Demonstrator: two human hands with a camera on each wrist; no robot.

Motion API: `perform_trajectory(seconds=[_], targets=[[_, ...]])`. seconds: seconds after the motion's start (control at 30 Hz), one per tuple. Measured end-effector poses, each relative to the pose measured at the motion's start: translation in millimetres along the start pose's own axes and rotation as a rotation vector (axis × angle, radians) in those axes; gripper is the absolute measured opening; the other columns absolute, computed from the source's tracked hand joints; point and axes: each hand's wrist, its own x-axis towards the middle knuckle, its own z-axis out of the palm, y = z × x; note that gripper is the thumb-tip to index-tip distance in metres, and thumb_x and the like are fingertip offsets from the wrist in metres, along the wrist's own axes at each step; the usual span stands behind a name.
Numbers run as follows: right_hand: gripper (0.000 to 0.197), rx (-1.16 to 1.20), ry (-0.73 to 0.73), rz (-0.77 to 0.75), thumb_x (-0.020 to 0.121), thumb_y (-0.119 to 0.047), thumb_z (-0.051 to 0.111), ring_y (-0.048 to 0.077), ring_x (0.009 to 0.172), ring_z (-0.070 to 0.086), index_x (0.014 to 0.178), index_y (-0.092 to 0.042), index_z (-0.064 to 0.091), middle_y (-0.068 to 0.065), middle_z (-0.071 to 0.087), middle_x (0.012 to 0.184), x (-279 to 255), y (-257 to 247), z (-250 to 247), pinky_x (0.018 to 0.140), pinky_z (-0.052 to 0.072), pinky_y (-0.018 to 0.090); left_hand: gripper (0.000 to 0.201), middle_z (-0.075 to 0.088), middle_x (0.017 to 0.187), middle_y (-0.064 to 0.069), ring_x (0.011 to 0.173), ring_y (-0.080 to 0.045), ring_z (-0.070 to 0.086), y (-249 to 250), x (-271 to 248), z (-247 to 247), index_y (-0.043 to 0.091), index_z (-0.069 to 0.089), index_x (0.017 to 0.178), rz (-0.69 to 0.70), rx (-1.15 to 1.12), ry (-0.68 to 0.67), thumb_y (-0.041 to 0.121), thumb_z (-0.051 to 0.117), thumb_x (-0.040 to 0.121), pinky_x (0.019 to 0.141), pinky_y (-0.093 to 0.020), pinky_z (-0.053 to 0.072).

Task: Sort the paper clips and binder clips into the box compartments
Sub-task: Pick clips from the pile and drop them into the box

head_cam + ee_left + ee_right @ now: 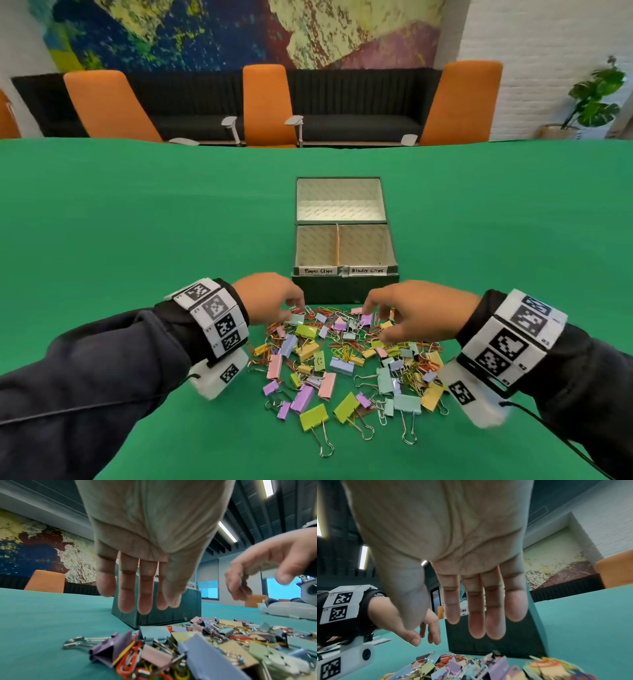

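A heap of pastel binder clips and coloured paper clips [346, 359] lies on the green table in front of a dark open box [345, 286]. Its two front compartments are labelled "Paper Clips" [317, 247] on the left and "Binder Clips" [366, 247] on the right, and both look empty. My left hand [274, 301] hovers over the heap's far left edge, fingers straight and pointing down [142, 588], holding nothing. My right hand [400, 315] hovers over the far right part, fingers also extended downward [486, 608] with nothing in them.
The box's raised lid [339, 198] stands behind the compartments. Green cloth [137, 222] stretches wide on both sides of the box and heap. Orange chairs [267, 106] and a dark bench line the table's far edge.
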Motion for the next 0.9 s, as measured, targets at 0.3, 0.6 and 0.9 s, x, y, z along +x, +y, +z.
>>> perform_trajectory(seconds=[0.3, 0.6, 0.9], targets=[[0.036, -0.124, -0.044, -0.053, 0.089, -0.029, 0.056, 0.021, 0.103, 0.056, 0.121, -0.014, 0.055, 0.004, 0.062, 0.116, 61.0, -34.0, 7.3, 0.079, 0.042, 0.027, 0.011, 0.055, 0.092, -0.003, 0.082, -0.021, 0.051, 4.6, 21.2, 16.7, 0.018, 0.053, 0.094, -0.032, 0.052, -0.068, 0.021, 0.057, 0.084, 0.068, -0.031, 0.040], [0.032, -0.105, 0.017, 0.013, 0.082, -0.024, 0.060, 0.027, 0.099, 0.058, 0.113, -0.016, 0.055, 0.008, 0.059, 0.109, 95.3, -67.6, 27.6, 0.081, 0.049, 0.037, 0.011, 0.058, 0.088, 0.005, 0.079, -0.014, 0.051, -27.4, 5.4, 18.8, 0.020, 0.056, 0.090, 0.012, -0.184, 0.024, 0.019, 0.061, 0.081, 0.069, -0.025, 0.039], [0.025, -0.172, -0.092, 0.078, 0.080, -0.026, 0.065, 0.020, 0.080, 0.048, 0.099, -0.011, 0.057, 0.008, 0.058, 0.092, 101.6, -74.9, 37.3, 0.068, 0.039, 0.029, 0.017, 0.045, 0.090, -0.002, 0.078, -0.019, 0.047, -20.8, 14.0, 22.8, 0.017, 0.054, 0.086, 0.128, -0.074, -0.055, 0.026, 0.067, 0.079, 0.067, -0.028, 0.035]])
